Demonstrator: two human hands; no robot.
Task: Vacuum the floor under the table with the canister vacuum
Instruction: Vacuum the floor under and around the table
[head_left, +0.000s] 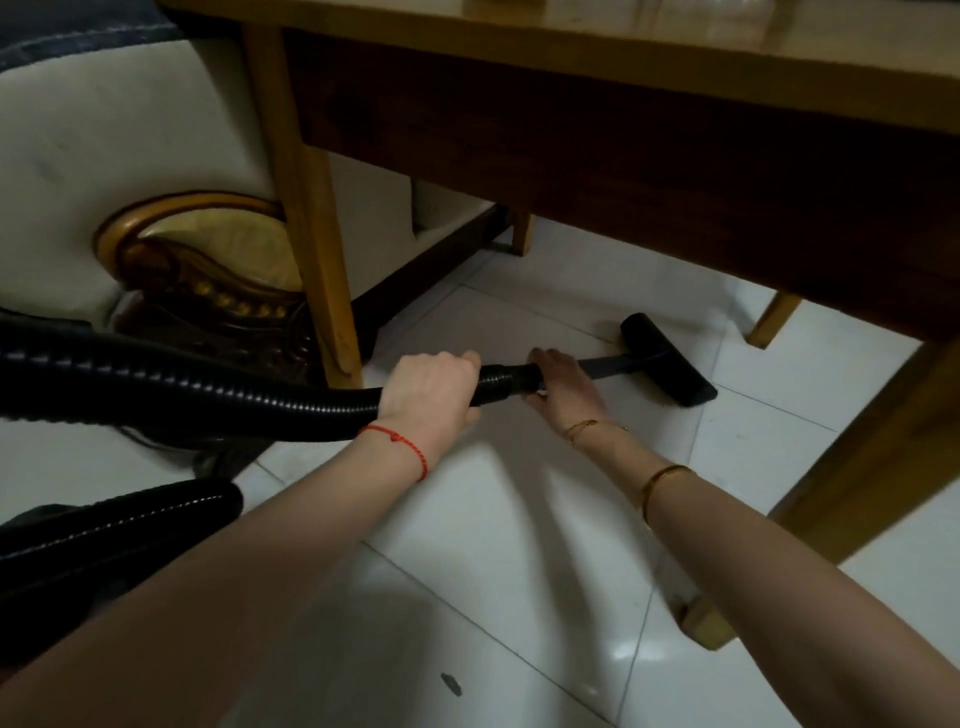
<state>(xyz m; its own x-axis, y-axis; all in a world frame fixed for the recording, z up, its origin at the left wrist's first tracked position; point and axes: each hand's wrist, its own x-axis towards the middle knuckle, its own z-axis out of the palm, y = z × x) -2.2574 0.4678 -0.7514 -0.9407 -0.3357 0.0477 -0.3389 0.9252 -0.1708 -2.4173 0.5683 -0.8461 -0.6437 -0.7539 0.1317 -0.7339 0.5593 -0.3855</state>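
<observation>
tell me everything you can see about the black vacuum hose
The vacuum hose is black, ribbed, plastic-looking and flexible. It enters from the left edge, runs past the wooden table leg and ends in a smooth cuff joined to a thin dark wand leading to the floor nozzle on the white tiles. The left hand wraps around it near the cuff; the right hand holds the cuff end. It hangs low above the floor.

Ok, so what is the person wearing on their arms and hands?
Both forearms are bare, with no sleeves or gloves on the hands. The left wrist carries a thin red string bracelet. The right arm has a fine gold chain bracelet at the wrist and a gold bangle higher up.
</observation>
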